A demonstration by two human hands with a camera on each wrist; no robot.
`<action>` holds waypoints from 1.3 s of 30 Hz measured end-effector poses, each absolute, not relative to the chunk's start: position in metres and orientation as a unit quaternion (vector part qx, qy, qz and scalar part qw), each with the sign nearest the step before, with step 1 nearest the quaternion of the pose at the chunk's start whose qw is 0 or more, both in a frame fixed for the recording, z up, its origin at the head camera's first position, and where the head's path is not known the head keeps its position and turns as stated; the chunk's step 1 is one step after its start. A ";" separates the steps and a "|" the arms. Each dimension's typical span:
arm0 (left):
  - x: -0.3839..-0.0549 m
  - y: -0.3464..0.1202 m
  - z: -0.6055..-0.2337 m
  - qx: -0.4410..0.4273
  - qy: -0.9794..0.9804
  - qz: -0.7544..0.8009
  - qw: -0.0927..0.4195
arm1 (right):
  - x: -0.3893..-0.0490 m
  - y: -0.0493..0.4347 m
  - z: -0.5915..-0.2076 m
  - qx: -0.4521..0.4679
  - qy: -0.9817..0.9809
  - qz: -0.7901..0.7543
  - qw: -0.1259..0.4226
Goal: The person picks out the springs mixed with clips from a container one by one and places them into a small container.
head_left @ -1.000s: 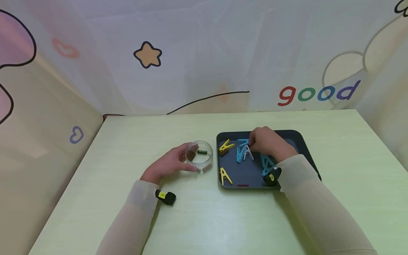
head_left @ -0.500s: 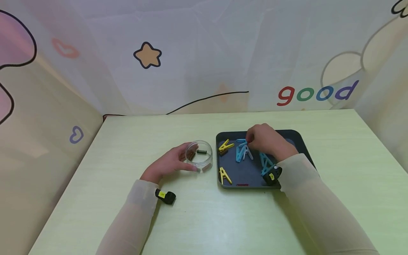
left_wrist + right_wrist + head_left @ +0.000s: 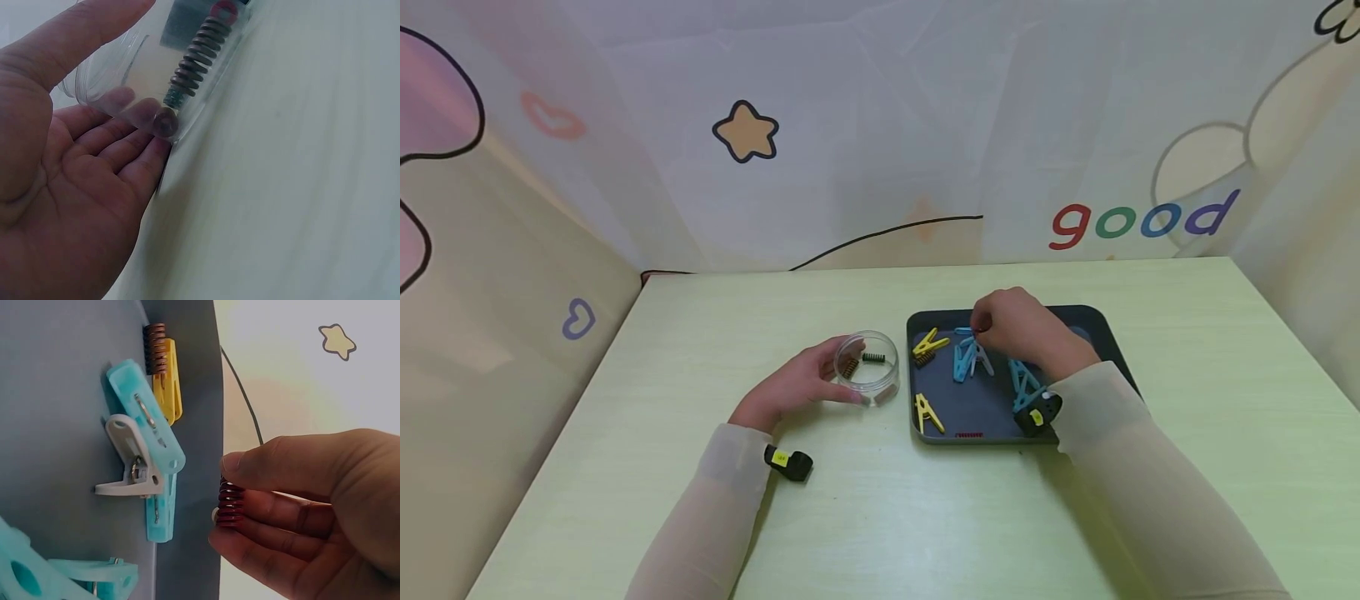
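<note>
Between the thumb and fingers of my right hand is a red coil spring, held over the far part of the dark tray. My left hand grips a clear round jar from its left side, thumb in front and fingers behind. Inside the jar lie a dark spring and a brown spring. Close to the right hand, blue clothespins and a white clothespin lie in a cluster on the tray.
Yellow clothespins lie along the tray's left side. A brown spring rests against one of them. Another red spring sits by the tray's near edge, and more blue clothespins lie near the right wrist. A printed curtain stands behind the table.
My right hand has shifted slightly left and away from me above the tray, with the red spring between its fingers. The left hand and the jar have stayed in place.
</note>
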State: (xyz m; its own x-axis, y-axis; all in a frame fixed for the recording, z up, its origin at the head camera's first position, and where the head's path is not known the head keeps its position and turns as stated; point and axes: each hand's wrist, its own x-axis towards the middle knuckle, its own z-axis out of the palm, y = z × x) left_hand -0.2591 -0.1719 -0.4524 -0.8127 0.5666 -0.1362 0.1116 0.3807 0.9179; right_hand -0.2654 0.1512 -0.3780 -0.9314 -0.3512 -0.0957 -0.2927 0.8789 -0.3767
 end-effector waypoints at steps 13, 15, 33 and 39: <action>-0.264 -0.173 -0.451 0.211 0.804 0.513 0.213 | -0.263 0.142 -0.370 -0.194 0.960 -0.194 0.062; -0.265 -0.173 -0.451 0.212 0.805 0.513 0.211 | -0.262 0.140 -0.369 -0.195 0.959 -0.196 0.060; -0.255 -0.175 -0.460 0.224 0.789 0.530 0.215 | -0.245 0.108 -0.367 -0.235 0.945 -0.223 0.038; -0.259 -0.174 -0.461 0.220 0.798 0.521 0.209 | -0.244 0.101 -0.366 -0.237 0.944 -0.229 0.024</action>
